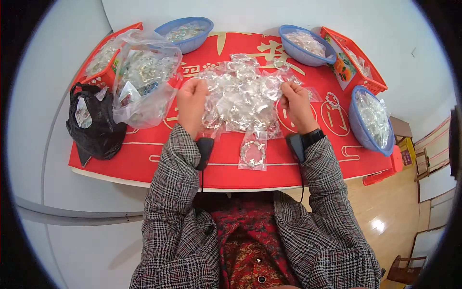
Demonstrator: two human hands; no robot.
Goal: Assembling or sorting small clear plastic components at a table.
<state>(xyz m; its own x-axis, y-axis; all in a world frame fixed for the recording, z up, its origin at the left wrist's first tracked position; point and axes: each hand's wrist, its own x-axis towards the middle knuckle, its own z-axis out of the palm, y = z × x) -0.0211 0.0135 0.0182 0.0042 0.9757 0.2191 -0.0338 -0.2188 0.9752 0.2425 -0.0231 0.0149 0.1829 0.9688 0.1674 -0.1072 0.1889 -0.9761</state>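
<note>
A broad heap of small clear packets (240, 98) with silvery jewellery inside lies in the middle of the red table. At the heap's left side, my left hand (192, 103) is closed, its curled fingers pinching the edge of a clear plastic packet. Opposite it, my right hand (298, 106) is closed too, thumb and forefinger pinching a clear packet at the heap's right side. The exact contents between the fingertips are partly hidden by glare. One bagged bracelet (252, 153) lies apart, nearer the front edge. Another bracelet (332, 100) rests to the right of my right hand.
Blue baskets (204, 41) of packets stand at the back and on the right (362, 126). Red baskets (378, 82) occupy both far corners. A filled clear bag (166, 103) and a black plastic bag (103, 130) sit at left on the red tablecloth (221, 176).
</note>
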